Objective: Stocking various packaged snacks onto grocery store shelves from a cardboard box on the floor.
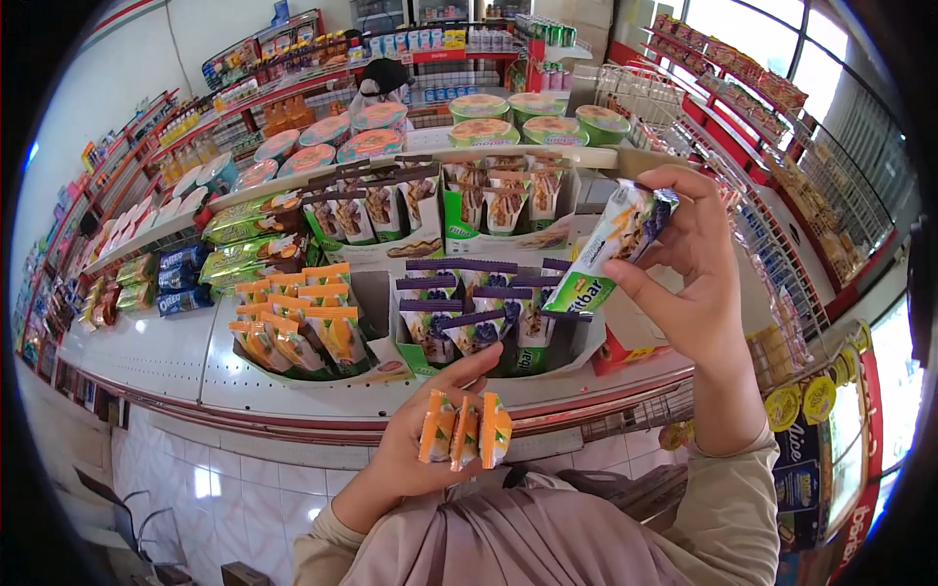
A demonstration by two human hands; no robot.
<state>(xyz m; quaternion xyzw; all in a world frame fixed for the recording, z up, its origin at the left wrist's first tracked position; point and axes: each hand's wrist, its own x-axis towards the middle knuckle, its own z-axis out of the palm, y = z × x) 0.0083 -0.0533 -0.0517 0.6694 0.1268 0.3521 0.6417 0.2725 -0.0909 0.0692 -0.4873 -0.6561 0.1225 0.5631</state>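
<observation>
My right hand (689, 264) grips a Fitbar snack bar (612, 249) in a white, green and purple wrapper, tilted above the box's right side. In my left hand (418, 439) are three orange-topped snack bars (465, 432), held upright side by side. Its index finger reaches to the front of a purple-topped bar (476, 333); whether they touch I cannot tell. That bar leans forward among several others in an open cardboard display box (586, 351). Left of it, another display box (377, 315) has several orange-topped bars (300, 315) on its left side and a bare stretch on its right.
Behind stand two more boxes of Fitbar bars (374, 209). Green biscuit packs (253, 256) and blue Oreo packs (182, 278) lie to the left. Instant noodle cups (480, 132) line the upper shelf. A wire rack (777, 271) borders the right. A person in a black cap (386, 77) is beyond.
</observation>
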